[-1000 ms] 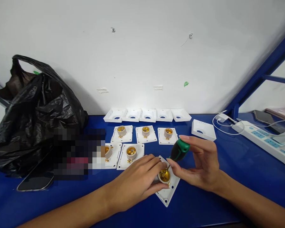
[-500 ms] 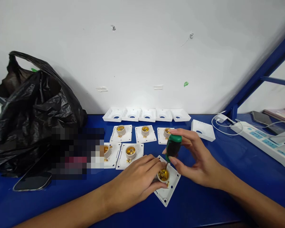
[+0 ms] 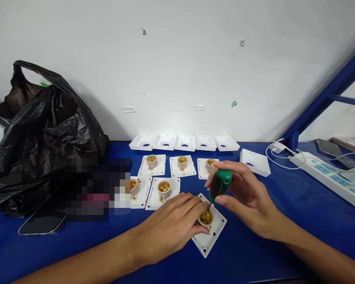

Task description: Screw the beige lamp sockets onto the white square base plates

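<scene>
My right hand [image 3: 245, 197] grips a short screwdriver [image 3: 220, 184] with a green and black handle. The screwdriver leans a little, its tip down inside the brass-lined lamp socket [image 3: 206, 217]. That round socket sits on a square white base plate [image 3: 208, 240], which lies turned cornerwise on the table. My left hand [image 3: 177, 227] is closed around the socket's left side, thumb at the front near a brass terminal. Behind my hands, more lamp sockets on white plates [image 3: 183, 165] lie in two rows.
White square covers with round holes [image 3: 185, 142] line the wall, and another cover [image 3: 255, 162] lies to the right. A black plastic bag [image 3: 47, 146] and a phone [image 3: 43, 219] are at left. A power strip [image 3: 325, 169] with white cables lies at right on the blue table [image 3: 254, 260].
The screwdriver handle has turned and tilted slightly to the right in my right hand, its tip still in the socket. My left hand keeps its hold. The whole view has shifted slightly.
</scene>
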`<state>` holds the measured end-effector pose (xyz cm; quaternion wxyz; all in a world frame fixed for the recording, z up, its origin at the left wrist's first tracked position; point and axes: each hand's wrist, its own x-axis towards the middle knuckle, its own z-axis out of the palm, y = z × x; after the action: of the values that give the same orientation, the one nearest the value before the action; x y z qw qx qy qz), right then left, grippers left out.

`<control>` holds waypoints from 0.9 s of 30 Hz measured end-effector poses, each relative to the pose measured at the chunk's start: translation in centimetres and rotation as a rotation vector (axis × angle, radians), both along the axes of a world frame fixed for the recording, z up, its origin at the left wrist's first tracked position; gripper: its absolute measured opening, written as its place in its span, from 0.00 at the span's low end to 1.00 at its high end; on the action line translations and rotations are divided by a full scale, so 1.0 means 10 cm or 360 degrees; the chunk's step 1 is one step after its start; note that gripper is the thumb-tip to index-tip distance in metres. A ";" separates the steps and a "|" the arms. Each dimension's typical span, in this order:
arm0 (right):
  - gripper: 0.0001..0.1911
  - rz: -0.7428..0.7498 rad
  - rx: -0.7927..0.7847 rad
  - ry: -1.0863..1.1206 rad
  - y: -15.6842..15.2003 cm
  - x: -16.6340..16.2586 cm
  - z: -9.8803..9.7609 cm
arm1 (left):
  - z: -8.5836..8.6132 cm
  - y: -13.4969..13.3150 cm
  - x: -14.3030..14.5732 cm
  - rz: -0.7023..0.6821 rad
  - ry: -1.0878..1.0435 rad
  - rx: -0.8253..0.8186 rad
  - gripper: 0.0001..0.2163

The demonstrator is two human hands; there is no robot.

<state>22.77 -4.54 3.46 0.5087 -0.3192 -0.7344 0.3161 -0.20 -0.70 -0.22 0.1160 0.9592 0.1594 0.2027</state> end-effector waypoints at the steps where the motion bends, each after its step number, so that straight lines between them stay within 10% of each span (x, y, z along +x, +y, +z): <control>1: 0.31 0.0065 -0.0080 -0.0021 0.00 0.00 0.00 | 0.00 0.00 0.00 0.0003 -0.0001 0.0000 0.16; 12: 0.28 0.0206 -0.0142 0.0066 -0.02 0.01 0.09 | 0.00 0.00 0.01 0.0031 -0.0021 0.0021 0.15; 27: 0.21 -0.0786 0.0095 0.0495 0.43 0.20 -0.03 | 0.14 0.12 0.07 0.0089 -0.0164 -0.0318 0.15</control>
<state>24.73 -0.21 3.16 0.6859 -0.4208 -0.5568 0.2062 0.49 0.48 1.20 0.2133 0.9264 0.1994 0.2379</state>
